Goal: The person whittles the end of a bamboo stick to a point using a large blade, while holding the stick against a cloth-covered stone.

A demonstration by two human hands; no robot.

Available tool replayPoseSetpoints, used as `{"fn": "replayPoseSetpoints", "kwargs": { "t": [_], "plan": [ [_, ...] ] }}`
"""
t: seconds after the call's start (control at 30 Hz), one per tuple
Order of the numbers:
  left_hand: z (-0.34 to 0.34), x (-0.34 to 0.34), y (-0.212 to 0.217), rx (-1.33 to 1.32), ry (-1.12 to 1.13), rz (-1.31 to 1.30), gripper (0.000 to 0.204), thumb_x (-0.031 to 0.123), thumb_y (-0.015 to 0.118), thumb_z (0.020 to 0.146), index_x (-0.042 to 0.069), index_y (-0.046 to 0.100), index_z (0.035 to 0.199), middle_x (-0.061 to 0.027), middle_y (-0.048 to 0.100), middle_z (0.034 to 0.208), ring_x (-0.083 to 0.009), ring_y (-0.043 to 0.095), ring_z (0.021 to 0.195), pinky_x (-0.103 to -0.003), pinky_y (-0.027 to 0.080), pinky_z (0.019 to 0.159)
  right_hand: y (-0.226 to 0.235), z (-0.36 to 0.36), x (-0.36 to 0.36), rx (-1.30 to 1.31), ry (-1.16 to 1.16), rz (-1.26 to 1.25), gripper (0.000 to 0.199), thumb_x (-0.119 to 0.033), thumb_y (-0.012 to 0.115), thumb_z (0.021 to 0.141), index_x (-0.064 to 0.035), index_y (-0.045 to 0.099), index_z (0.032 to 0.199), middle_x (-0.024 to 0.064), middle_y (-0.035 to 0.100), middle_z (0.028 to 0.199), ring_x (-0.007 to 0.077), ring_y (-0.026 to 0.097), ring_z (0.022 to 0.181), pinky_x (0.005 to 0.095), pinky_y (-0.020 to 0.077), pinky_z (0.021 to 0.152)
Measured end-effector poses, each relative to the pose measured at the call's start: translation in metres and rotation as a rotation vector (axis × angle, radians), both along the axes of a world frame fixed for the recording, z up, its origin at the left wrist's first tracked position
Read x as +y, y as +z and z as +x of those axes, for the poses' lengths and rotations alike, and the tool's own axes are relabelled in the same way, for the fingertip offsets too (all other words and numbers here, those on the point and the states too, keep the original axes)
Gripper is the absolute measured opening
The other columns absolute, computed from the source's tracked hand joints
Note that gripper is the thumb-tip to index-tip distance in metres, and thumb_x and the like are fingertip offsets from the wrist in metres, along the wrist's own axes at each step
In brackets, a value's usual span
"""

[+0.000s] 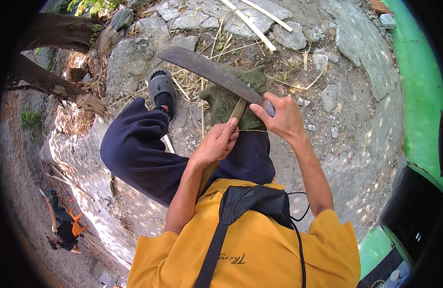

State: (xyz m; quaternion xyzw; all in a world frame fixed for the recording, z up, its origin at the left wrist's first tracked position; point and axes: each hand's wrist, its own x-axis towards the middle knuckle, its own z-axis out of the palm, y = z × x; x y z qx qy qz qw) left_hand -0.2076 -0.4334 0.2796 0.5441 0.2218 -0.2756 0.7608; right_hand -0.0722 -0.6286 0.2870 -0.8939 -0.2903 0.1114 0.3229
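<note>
Stony ground; bamboo strip (238, 111) between hands.

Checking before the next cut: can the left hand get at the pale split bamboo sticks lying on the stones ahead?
Probably not: the left hand pinches the thin bamboo strip, and the pale sticks lie beyond the long rusty machete blade and raised knee.

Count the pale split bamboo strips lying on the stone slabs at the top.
2: one long strip runs diagonally across the slabs, and a second strip lies just right of it. Thinner slivers in the litter may be hidden.
</note>
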Motion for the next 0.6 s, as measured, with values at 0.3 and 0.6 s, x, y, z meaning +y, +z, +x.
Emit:
{"fn": "replayPoseSetpoints", "kwargs": {
  "t": [0.3,0.6],
  "plan": [
    [-0.011,0.003,0.004,0.068,0.090,-0.139,0.053,0.060,0.036,0.112,0.014,0.039,0.085,0.0048,0.034,0.066,-0.0057,0.029,0.050,-0.024,0.025,0.045,-0.016,0.017,-0.017,0.196,-0.190,0.094,0.063,-0.061,0.067,0.096,-0.0026,0.066,0.073,0.0047,0.049,0.050,0.0152,0.050,0.047,0.0361,0.0362,0.049],
    [-0.006,-0.004,0.019,-0.073,0.178,0.192,0.036,0.041,0.050,0.113,0.008,0.051,0.097,0.0003,0.052,0.066,-0.0072,0.043,0.049,-0.023,0.038,0.048,-0.029,-0.025,-0.047,0.136,-0.221,0.202,0.060,-0.060,0.077,0.091,-0.0001,0.070,0.097,0.0033,0.054,0.053,0.0130,0.055,0.048,0.0319,0.0419,0.051]
  ]
}}
